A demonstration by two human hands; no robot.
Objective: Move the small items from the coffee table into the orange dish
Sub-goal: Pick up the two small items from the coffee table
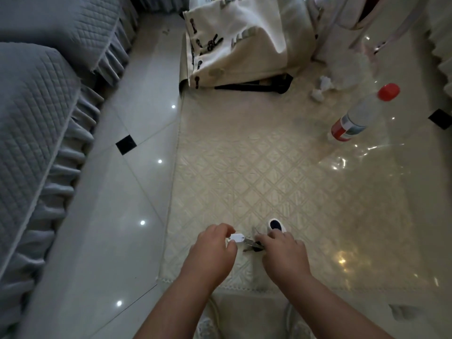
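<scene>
A clear bottle [362, 116] with a red cap stands at about 2 o'clock on the table [281, 172]; whether it holds liquid cannot be told. A white printed bag [234, 40] sits at 12 o'clock, its top cut off by the frame, so its contents are hidden.

Both forearms reach in from 6 o'clock to the table's near edge. The left hand [215, 250] is curled, thumb and forefinger pinched on a small white tag [236, 238]. The right hand [283, 253] is palm down, fingers bent narrow over a dark key bunch [254, 244] that lies on the cloth between the hands; whether it grips the keys or only touches them cannot be told. A metal link joins tag and keys. Just beyond the right fingers, at 12 o'clock from them, lies a white fob [276, 225] with a dark oval patch, touching or nearly touching the fingertips.

The keys are small, blurred and partly covered by the right fingers. Crumpled white bits [320, 90] lie near the bottle at 11 o'clock from it. A grey sofa [36, 106] runs along 9 o'clock beyond the tiled floor [117, 192].
</scene>
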